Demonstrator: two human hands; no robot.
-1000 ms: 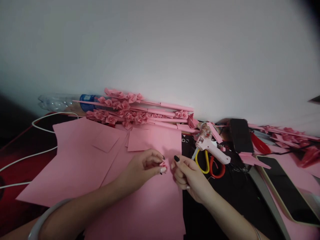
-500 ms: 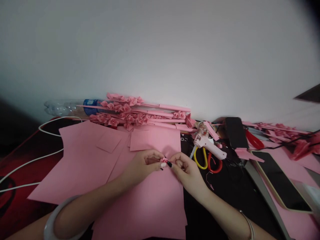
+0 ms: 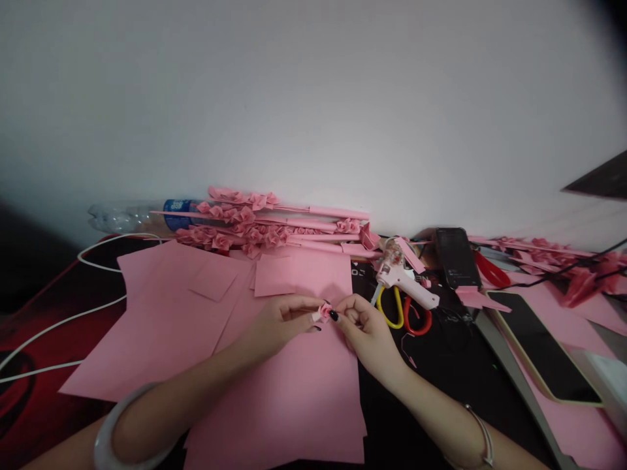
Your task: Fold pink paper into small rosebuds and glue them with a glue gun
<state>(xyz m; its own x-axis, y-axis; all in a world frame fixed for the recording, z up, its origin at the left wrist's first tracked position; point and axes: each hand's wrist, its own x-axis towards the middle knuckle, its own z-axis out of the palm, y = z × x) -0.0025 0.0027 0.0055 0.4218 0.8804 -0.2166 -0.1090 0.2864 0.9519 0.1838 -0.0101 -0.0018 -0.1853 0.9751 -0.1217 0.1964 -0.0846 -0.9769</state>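
A small pink paper flower (image 3: 324,311) is pinched between my two hands, just above the stacked pink paper sheets (image 3: 294,405). My left hand (image 3: 289,320) grips its left side between thumb and fingers. From the right, the thumb and forefinger of my right hand (image 3: 365,326) press on the flower's edge, the other fingers curled in. Past my hands, a smaller pink paper piece (image 3: 279,274) lies on the sheets.
Pink paper flower stems (image 3: 264,228) and a plastic bottle (image 3: 127,217) lie along the wall. A glue gun (image 3: 404,277) rests by scissors (image 3: 401,313). On the right are a propped phone (image 3: 458,258) and a larger phone (image 3: 546,346). A white cable (image 3: 63,320) runs at left.
The flower has turned slightly between my fingers and shows more of its petals. The propped phone's screen now shows faint content. The whole view has shifted a little.
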